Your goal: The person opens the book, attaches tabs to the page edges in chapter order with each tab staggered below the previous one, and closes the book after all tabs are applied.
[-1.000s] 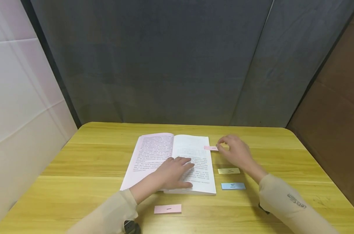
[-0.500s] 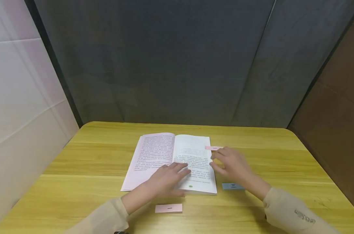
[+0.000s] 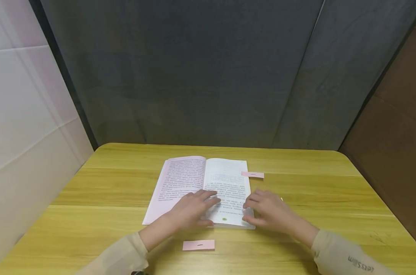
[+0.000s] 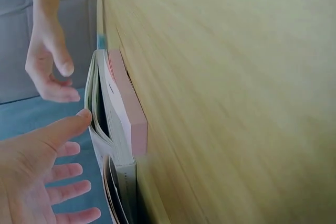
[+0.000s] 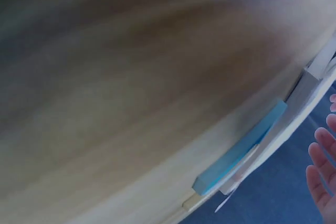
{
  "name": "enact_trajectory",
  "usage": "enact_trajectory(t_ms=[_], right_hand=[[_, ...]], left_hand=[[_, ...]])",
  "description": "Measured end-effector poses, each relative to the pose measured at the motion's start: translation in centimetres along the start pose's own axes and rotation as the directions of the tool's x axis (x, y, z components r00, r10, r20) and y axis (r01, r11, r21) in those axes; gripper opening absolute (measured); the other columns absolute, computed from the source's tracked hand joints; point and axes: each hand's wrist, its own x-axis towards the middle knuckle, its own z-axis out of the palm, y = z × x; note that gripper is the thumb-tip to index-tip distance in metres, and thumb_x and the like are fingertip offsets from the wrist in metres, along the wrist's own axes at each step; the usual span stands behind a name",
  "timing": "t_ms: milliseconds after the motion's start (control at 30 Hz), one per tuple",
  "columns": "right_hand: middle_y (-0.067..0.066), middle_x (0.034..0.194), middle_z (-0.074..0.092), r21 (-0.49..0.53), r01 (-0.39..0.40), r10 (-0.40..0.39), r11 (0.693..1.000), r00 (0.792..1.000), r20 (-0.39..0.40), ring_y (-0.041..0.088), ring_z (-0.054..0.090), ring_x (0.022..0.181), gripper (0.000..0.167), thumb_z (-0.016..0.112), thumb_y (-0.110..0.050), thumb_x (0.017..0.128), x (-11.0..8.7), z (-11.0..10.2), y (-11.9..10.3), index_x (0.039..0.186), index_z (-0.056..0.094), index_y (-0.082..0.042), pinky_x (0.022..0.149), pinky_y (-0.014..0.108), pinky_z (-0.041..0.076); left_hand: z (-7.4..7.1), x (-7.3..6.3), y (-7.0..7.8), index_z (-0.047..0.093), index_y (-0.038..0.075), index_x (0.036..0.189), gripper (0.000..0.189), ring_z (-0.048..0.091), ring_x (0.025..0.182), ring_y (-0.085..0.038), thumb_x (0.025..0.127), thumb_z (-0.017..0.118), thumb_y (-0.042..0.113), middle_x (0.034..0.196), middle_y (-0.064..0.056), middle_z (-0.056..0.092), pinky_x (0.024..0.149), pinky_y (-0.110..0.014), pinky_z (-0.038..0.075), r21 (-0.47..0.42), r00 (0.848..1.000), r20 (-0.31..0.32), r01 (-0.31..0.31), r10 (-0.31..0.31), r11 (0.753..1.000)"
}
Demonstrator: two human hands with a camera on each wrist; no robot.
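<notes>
An open book with printed pages lies on the table. A pink sticky tab with a short dark stroke juts past its right edge, apart from both hands. My left hand is over the lower part of the pages; in the left wrist view its fingers are spread and hold nothing. At the lower right edge of the book, my right hand has its fingers loosely bent, with nothing between them. It covers the blue sticky-note pad, which shows in the right wrist view beside the book.
A pink sticky-note pad lies in front of the book, near my left forearm. Part of a pale yellow pad shows beyond the blue one. A dark curtain hangs behind the wooden table.
My right hand has let go of the pink tab, which stays on the page, and has moved toward me along the book's edge. My left hand has slid slightly down and left.
</notes>
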Motion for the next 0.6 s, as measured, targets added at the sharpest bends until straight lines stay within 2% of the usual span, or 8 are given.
enact_trajectory(t_ms=[267,600], right_hand=[[-0.008,0.084,0.056,-0.007,-0.026,0.027,1.0,0.996,0.087,0.009,0.049,0.078,0.03,0.067,-0.043,0.071,-0.5,0.2,-0.7,0.084,0.063,-0.016,0.066,0.026,0.044],[-0.007,0.092,0.057,-0.032,-0.104,0.108,0.994,0.97,0.216,0.011,0.05,0.087,0.036,0.066,-0.045,0.072,-0.9,0.1,-1.0,0.095,0.063,-0.017,0.072,0.033,0.045]], left_hand=[[0.0,-0.3,-0.3,0.052,0.017,0.12,0.058,0.047,0.108,-0.023,0.072,0.067,0.044,0.124,-0.005,0.047,0.075,-0.036,0.045,-0.002,0.999,-0.042,-0.025,0.025,1.0],[-0.1,-1.1,-0.7,0.057,0.015,0.114,0.044,0.05,0.101,-0.016,0.077,0.064,0.037,0.114,0.0,0.054,0.075,-0.031,0.045,0.059,0.981,-0.136,-0.132,0.139,0.99]])
